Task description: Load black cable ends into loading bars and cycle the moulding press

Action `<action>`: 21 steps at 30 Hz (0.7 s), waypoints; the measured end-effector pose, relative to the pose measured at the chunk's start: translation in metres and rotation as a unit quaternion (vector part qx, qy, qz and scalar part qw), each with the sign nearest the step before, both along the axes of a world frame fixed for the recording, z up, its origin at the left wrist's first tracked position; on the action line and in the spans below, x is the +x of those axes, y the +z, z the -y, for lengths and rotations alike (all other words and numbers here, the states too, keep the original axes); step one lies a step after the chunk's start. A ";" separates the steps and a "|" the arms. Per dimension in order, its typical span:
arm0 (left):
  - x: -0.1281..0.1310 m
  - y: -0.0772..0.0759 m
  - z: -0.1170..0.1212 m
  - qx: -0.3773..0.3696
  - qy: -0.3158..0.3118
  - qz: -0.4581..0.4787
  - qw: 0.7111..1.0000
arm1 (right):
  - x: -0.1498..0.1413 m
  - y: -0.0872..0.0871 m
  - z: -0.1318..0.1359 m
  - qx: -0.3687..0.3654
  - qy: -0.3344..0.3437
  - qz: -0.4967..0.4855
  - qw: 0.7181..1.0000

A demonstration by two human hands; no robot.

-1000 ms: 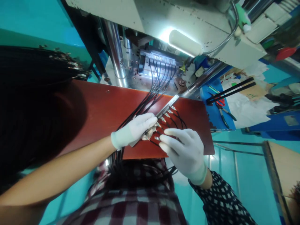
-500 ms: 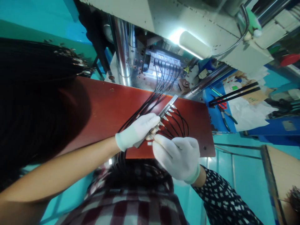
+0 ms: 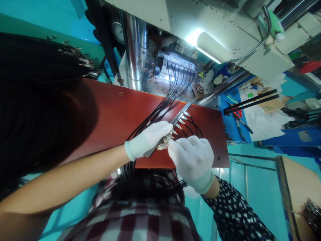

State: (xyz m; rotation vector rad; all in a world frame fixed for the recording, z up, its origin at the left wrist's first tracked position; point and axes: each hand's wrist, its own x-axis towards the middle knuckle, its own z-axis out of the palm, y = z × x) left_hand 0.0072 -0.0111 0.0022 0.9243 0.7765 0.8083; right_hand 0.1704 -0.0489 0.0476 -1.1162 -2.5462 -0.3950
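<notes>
My gloved left hand (image 3: 155, 134) is wrapped round a long metal bar (image 3: 181, 113) held slantwise above the red-brown board. Several small metal connectors (image 3: 178, 126) stick out along the bar's right side, with black cables (image 3: 195, 126) trailing from them. My gloved right hand (image 3: 192, 160) is closed, its fingertips pressed together at the lower connectors near my left thumb. What those fingers pinch is hidden behind the knuckles. Another bundle of black cables (image 3: 152, 117) passes under my left hand from the metal mould (image 3: 177, 68) in the press.
The red-brown board (image 3: 112, 113) spans the press front. A steel column (image 3: 132, 50) and lit lamp (image 3: 213, 47) stand beyond. At left hangs a thick mass of black cables (image 3: 37, 67). Red-handled pliers (image 3: 239, 124) lie on the blue surface at right, near two black rods (image 3: 253, 102).
My right hand moved in to the bar's lower connectors and its fingers closed, then it shifted slightly up. My left hand keeps its hold on the bar. The camera view shifted slightly.
</notes>
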 end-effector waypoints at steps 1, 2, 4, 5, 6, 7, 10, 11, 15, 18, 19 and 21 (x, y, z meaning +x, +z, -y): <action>0.000 0.001 0.000 0.001 -0.001 -0.006 1.000 | -0.001 0.001 -0.001 -0.002 -0.002 0.000 1.000; 0.000 0.001 0.001 -0.001 -0.002 -0.011 1.000 | -0.003 0.001 -0.001 -0.005 -0.002 -0.002 1.000; 0.000 0.003 0.001 -0.009 -0.004 -0.015 1.000 | -0.005 0.001 -0.001 -0.012 -0.001 -0.008 1.000; 0.000 0.004 0.002 -0.015 -0.005 -0.015 1.000 | -0.006 0.001 -0.001 -0.016 -0.001 -0.012 1.000; 0.001 0.005 0.003 -0.018 -0.004 -0.016 1.000 | -0.006 -0.001 -0.001 -0.019 0.000 -0.013 1.000; 0.001 0.006 0.003 -0.021 -0.002 -0.024 0.999 | -0.006 -0.002 0.000 -0.023 0.001 -0.011 1.000; 0.002 0.011 0.005 -0.026 0.002 -0.074 0.997 | -0.004 -0.006 0.002 -0.029 0.009 -0.001 1.000; 0.002 0.012 0.006 -0.024 0.004 -0.088 0.996 | -0.003 -0.007 0.003 -0.031 0.014 -0.003 0.999; 0.002 0.013 0.007 0.030 0.010 -0.114 0.993 | 0.002 -0.003 0.010 -0.038 0.005 -0.045 0.998; 0.002 0.014 0.008 0.064 0.017 -0.130 0.989 | 0.001 0.001 0.015 -0.015 -0.060 -0.059 0.996; 0.002 0.015 0.008 0.062 0.017 -0.128 0.990 | 0.000 0.002 0.016 -0.005 -0.078 -0.056 0.995; 0.002 0.018 0.008 0.053 0.016 -0.123 0.991 | -0.002 0.001 0.016 0.007 -0.093 -0.045 0.995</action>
